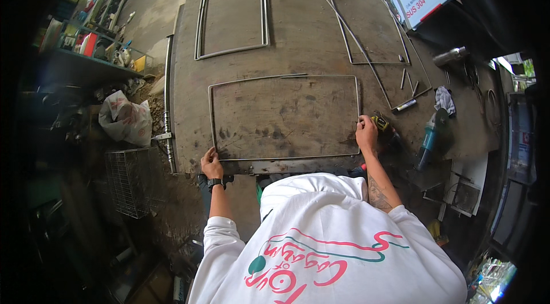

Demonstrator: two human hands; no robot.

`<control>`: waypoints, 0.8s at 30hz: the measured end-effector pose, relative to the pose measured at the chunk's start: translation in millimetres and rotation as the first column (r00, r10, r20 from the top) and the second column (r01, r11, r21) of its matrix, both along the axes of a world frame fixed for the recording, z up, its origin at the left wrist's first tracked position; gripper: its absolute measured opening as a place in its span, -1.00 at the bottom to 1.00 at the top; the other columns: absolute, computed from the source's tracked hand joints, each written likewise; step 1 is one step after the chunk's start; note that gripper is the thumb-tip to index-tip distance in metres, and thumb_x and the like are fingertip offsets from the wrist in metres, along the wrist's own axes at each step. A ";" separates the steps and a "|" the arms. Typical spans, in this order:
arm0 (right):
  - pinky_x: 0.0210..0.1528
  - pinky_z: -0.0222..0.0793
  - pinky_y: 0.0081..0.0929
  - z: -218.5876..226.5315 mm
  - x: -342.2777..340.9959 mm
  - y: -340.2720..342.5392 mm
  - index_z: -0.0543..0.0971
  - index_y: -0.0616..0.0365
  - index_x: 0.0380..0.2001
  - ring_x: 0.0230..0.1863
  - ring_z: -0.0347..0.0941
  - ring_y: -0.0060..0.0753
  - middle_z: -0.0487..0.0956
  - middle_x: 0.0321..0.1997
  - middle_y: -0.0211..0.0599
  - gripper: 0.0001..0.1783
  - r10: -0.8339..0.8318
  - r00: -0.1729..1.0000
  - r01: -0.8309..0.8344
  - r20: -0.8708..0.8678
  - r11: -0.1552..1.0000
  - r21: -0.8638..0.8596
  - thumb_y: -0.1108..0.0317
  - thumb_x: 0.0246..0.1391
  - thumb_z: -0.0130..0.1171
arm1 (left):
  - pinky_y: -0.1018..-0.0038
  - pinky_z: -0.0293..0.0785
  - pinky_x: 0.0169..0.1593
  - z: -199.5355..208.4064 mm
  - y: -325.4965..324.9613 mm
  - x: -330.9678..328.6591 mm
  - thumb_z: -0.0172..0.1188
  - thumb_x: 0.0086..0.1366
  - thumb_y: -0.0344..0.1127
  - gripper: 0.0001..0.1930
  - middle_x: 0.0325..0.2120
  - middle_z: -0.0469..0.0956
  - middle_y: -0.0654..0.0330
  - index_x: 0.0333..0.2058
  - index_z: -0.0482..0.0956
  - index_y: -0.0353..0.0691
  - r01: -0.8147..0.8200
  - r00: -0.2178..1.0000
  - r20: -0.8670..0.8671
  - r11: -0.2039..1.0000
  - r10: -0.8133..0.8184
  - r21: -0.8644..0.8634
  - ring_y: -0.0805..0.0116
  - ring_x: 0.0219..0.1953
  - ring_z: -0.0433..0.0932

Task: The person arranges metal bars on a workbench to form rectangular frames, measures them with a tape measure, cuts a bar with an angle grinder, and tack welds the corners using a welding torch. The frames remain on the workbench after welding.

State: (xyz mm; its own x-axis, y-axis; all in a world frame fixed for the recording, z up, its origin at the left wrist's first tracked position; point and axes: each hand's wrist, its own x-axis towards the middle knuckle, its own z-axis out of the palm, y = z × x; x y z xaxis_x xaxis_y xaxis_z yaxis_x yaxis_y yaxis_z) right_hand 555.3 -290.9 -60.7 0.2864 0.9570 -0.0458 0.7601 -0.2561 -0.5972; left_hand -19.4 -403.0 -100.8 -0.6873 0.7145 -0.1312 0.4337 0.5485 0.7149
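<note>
A thin metal rod frame (pixel 321 76), rectangular, lies flat on the large worn worktable (pixel 275 63) in front of me. My left hand (pixel 211 163), with a dark watch on its wrist, is closed on the frame's near left corner. At the right side of the same frame, my right hand (pixel 366 133) grips the rod partway up with bent fingers. Just beyond that hand sits a yellow and black tool (pixel 379 122), partly in shadow. Loose short rods (pixel 403 79) and a small light-coloured tube (pixel 404 106) lie farther to the right.
More rod frames lie on the table's far left (pixel 232 52) and far right (pixel 377 64). A teal angle grinder (pixel 427 142), a crumpled cloth (pixel 444 101) and a metal cylinder (pixel 451 56) are at the right. Off the left edge are a white bag (pixel 125 119) and a wire cage (pixel 127 183).
</note>
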 end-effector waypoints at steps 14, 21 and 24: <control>0.23 0.40 0.02 32.3 27.8 4.0 0.49 0.08 0.27 0.29 0.42 0.11 0.51 0.22 -0.07 -0.24 0.002 0.947 -0.041 0.321 0.993 0.114 0.35 -0.06 0.50 | 0.29 0.57 0.04 13.7 -13.9 -6.5 0.34 0.40 -0.24 -0.73 -0.10 0.66 0.08 -0.02 0.74 -0.22 -0.112 0.993 -0.034 0.993 0.113 0.027 0.19 -0.07 0.67; 0.35 0.34 -0.12 47.8 58.5 4.9 0.52 0.16 0.30 0.31 0.46 0.05 0.56 0.25 0.04 -0.19 0.142 0.990 -0.138 0.009 0.974 -0.180 0.08 -0.01 0.51 | 0.43 0.56 -0.02 36.8 -8.6 64.4 0.29 0.47 -0.25 -0.75 -0.16 0.73 0.16 -0.02 0.75 -0.26 0.161 0.909 0.381 0.986 -0.168 0.049 0.37 -0.11 0.68; 0.31 0.37 -0.25 75.7 25.7 -8.3 0.62 0.19 0.18 0.20 0.54 -0.16 0.64 0.12 -0.04 -0.31 0.180 0.738 -0.443 -0.651 0.856 -0.265 -0.08 0.14 0.36 | 0.50 0.58 0.01 80.6 11.4 150.7 0.28 0.51 -0.18 -0.67 -0.14 0.75 0.20 0.08 0.71 -0.28 0.434 0.611 0.732 0.901 -0.300 0.007 0.45 -0.08 0.69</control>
